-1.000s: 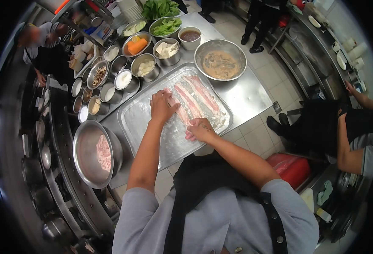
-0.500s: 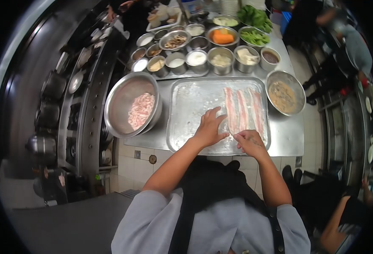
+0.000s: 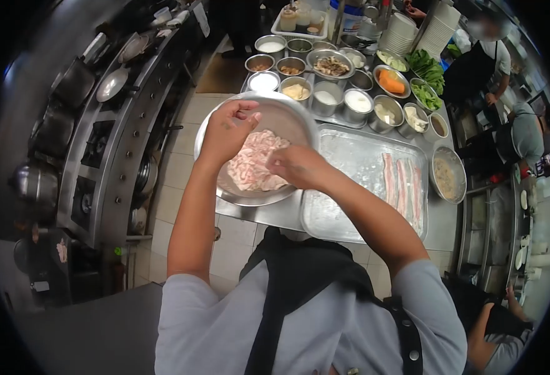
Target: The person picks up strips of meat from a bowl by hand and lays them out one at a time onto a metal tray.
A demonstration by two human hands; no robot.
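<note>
A large steel bowl [image 3: 295, 124] holds a heap of pale pink raw meat strips [image 3: 253, 170]. Above the bowl's left side is my left hand [image 3: 226, 133], fingers bent and thumb apart, with nothing visible in it. My right hand [image 3: 301, 167] reaches in over the right rim, its fingertips bunched together at the heap. Whether meat is between those fingertips I cannot make out. Right of the bowl lies a metal tray [image 3: 338, 153], with three long bacon strips [image 3: 401, 187] side by side on its right part.
Behind the tray stand several steel containers of ingredients, including mushrooms [image 3: 331, 65], a carrot-coloured piece [image 3: 390, 81] and leafy greens [image 3: 426, 70]. A bowl of brownish mixture [image 3: 448, 178] sits at the right. Stoves [image 3: 90, 169] line the left; a co-worker [image 3: 484, 62] stands far right.
Both hands have moved left from the bacon strips on the tray to the bowl of meat. The view has turned left, so the table's contents appear farther right.
</note>
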